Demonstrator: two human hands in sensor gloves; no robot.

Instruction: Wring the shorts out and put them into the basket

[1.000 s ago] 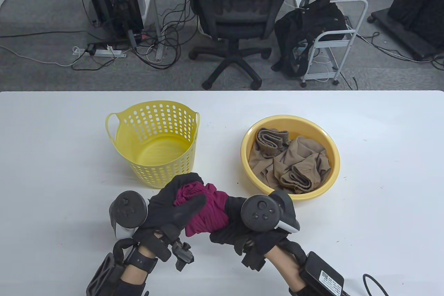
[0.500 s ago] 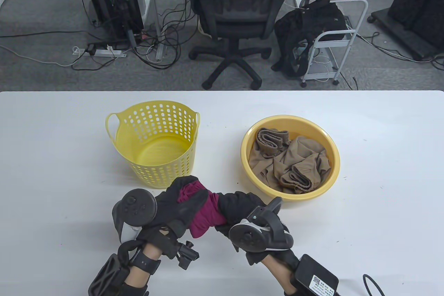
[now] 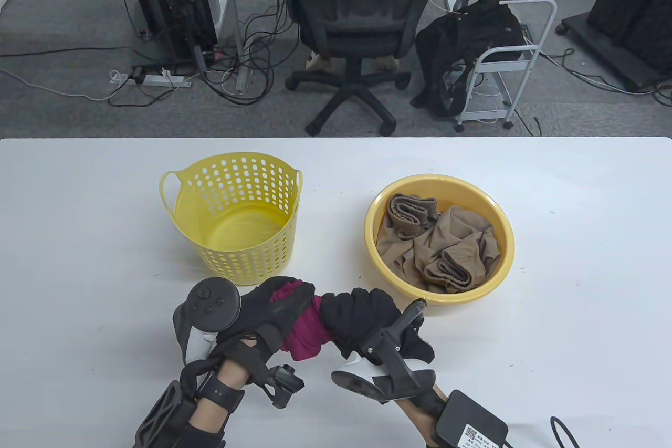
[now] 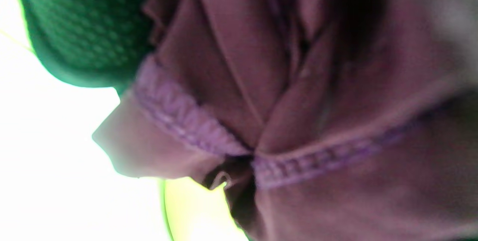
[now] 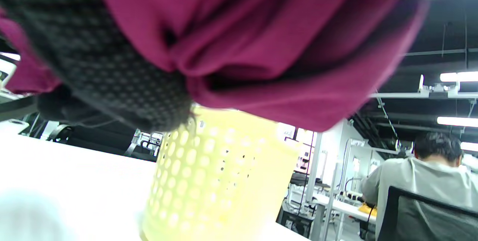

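The left hand [image 3: 273, 311] and the right hand [image 3: 362, 322] both grip the dark pink shorts [image 3: 307, 330], bunched up between them. They are above the white tabletop [image 3: 79, 259], near the yellow basket [image 3: 236, 217].

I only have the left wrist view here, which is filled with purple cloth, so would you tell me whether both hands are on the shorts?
Observer: Yes. In the table view the left hand and the right hand each grip one end of the shorts.
Operator: Thank you; is anything in the basket?
Observer: No, the yellow basket shows only its bare floor.
Operator: And where are the other clothes?
Observer: Brown clothes lie in the yellow bowl, right of the basket.
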